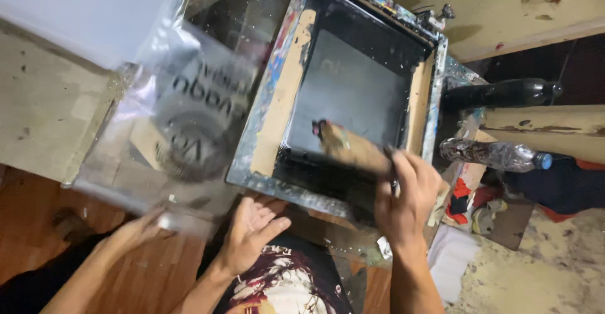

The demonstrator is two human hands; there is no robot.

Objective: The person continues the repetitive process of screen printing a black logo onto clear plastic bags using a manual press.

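Squeegee (351,148) blurred, hands (406,195) smeared

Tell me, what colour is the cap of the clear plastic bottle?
The cap is blue, seen in the head view.

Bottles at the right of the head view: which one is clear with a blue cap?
The lower bottle, lying on its side nearest the right hand. The upper bottle above it is dark, almost black, with a dark cap.

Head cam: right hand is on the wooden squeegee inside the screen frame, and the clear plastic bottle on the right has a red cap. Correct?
Not quite: in the head view the clear plastic bottle has a blue cap. The right hand does grip the wooden squeegee inside the screen frame.
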